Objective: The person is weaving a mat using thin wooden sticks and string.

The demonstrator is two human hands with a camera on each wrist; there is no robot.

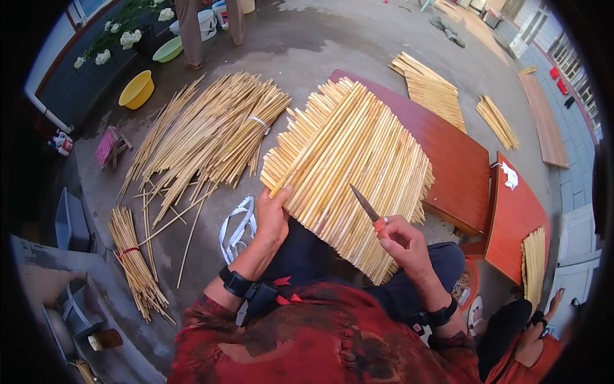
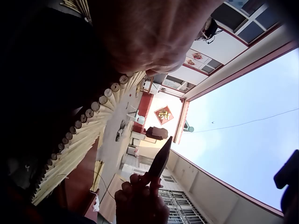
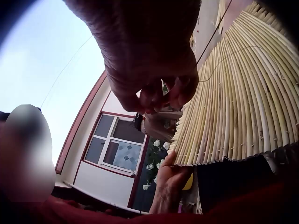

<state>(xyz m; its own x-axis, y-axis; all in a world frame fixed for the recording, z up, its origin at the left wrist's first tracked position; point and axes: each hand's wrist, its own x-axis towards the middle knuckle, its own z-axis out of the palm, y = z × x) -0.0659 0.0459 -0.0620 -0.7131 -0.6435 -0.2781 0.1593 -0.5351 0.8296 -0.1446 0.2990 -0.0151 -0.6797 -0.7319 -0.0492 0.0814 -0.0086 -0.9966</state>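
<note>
Resting across the lap of a seated person (image 1: 320, 339), the stalk mat (image 1: 358, 166) is stretching out beyond the knees, and from above its far right side is overlapping the view of a red-brown bench (image 1: 467, 198). The left hand (image 1: 272, 221) is gripping the mat's near left corner, its thumb lying over the stalks. The right hand (image 1: 404, 243) is pinching the orange-red handle of a knife (image 1: 365, 204) between thumb and fingers, well apart from the left hand, with the blade pointing upward. A thin thread (image 3: 238, 49) is curving across the stalks.

As for writing, a red diamond plaque (image 2: 164, 115) is hanging on the far wall (image 2: 172, 100), bearing gold lettering that I am not managing to read. Small bottles (image 1: 62, 142) are standing off to the left, any print on them too small to make out.

Loose stalks (image 1: 198, 134) are lying heaped on the ground (image 1: 307, 57), near a smaller bundle (image 1: 134, 262) that a red tie (image 1: 130, 250) is holding together. A yellow basin (image 1: 136, 90) is sitting beyond the heap.
</note>
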